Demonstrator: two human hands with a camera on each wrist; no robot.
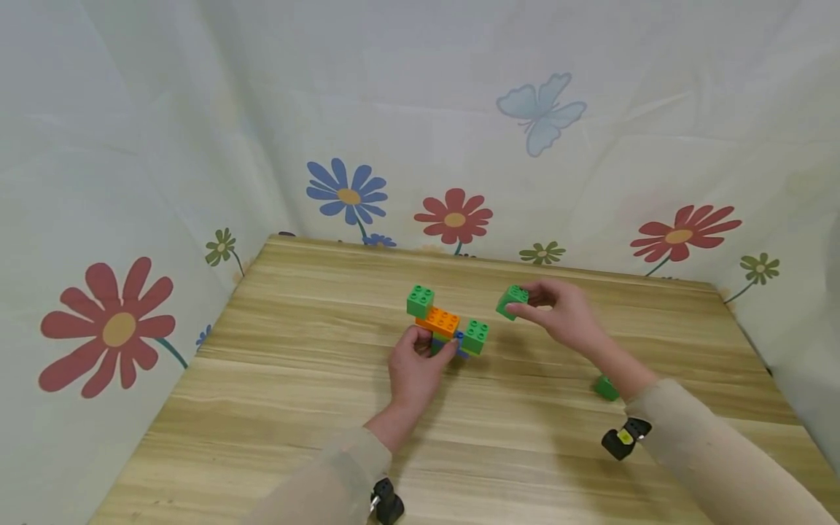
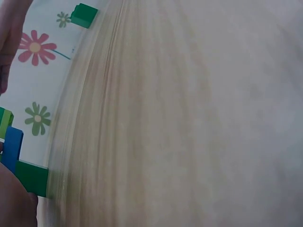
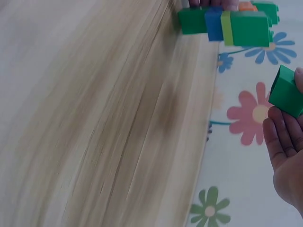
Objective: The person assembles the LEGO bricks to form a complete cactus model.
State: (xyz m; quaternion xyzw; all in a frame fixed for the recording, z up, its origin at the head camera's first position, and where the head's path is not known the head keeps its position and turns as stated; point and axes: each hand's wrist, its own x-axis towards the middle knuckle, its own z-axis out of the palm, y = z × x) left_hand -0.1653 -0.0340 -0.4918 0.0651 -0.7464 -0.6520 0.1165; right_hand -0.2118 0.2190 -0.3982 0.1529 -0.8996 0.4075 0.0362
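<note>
My left hand (image 1: 415,370) grips a built-up stack of toy building bricks near the middle of the table. An orange brick (image 1: 441,321) lies across its top, with a green brick (image 1: 421,300) at the left end and another green brick (image 1: 475,337) at the right. Blue, yellow-green and more green show lower in the stack, best seen in the right wrist view at the blue brick (image 3: 214,23). To the right of the stack, my right hand (image 1: 563,312) pinches a loose green brick (image 1: 512,302) between thumb and fingers, apart from the stack. Its hollow underside faces the right wrist camera.
One more green brick (image 1: 607,388) rests on the wooden table (image 1: 315,350), beside my right forearm. Behind the table's far edge hangs a white curtain (image 1: 407,109) printed with flowers and a butterfly. Each sleeve carries a small black wrist camera (image 1: 618,442).
</note>
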